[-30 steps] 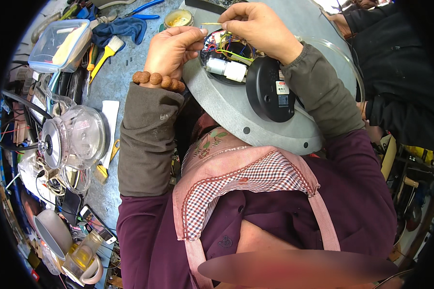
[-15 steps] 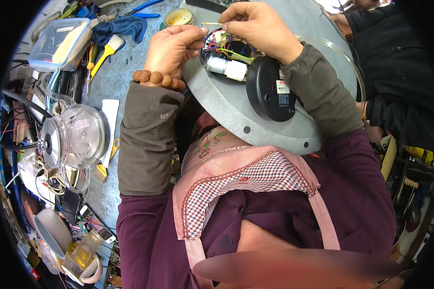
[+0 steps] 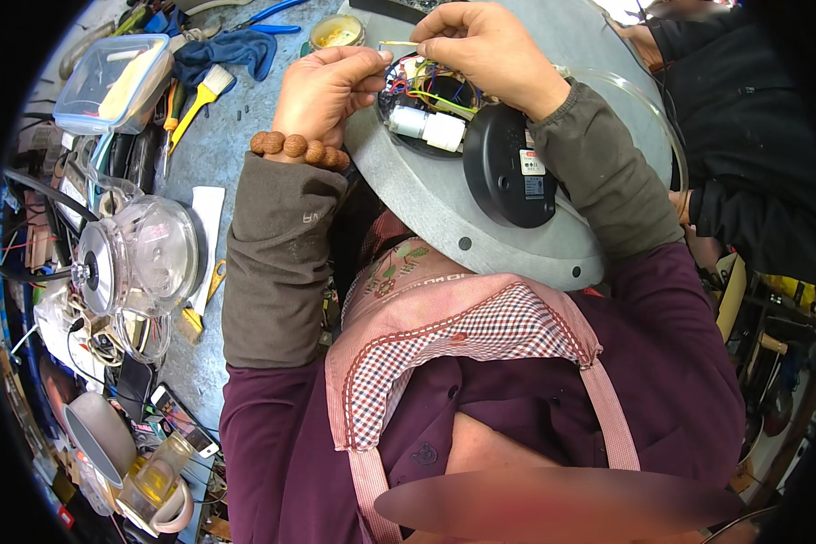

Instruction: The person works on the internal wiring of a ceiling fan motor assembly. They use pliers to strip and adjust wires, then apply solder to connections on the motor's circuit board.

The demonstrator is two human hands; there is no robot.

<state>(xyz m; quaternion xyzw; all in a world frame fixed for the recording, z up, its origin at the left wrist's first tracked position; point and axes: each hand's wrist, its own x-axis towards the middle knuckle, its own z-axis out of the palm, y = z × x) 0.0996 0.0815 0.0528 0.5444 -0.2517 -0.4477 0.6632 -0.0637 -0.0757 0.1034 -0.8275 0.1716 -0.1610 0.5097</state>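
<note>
Over an opened round black housing [image 3: 396, 98], full of red, blue and yellow wires [image 3: 444, 91], my two hands work close together. My right hand [image 3: 491, 54] pinches a thin pale-yellow strand or sleeve [image 3: 398, 43], which points toward my left fingertips. Thumb and forefinger of my left hand [image 3: 328, 89] are pressed together just below the strand's tip; what they hold is too small to make out. A white and silver cylinder [image 3: 426, 128] lies in the housing's near side. Leaning beside it, below my right hand, is a round black base [image 3: 508, 168] with labels.
A grey rounded board [image 3: 426, 204] carries the parts. On the blue bench at left are a plastic box [image 3: 113, 86], a yellow brush [image 3: 201, 102], a blue cloth [image 3: 245, 56] and a glass kettle [image 3: 159, 245]. Another person's dark sleeve [image 3: 698, 45] is at right.
Both hands stay nearly in place. A red wire in the housing shows a little more than before.
</note>
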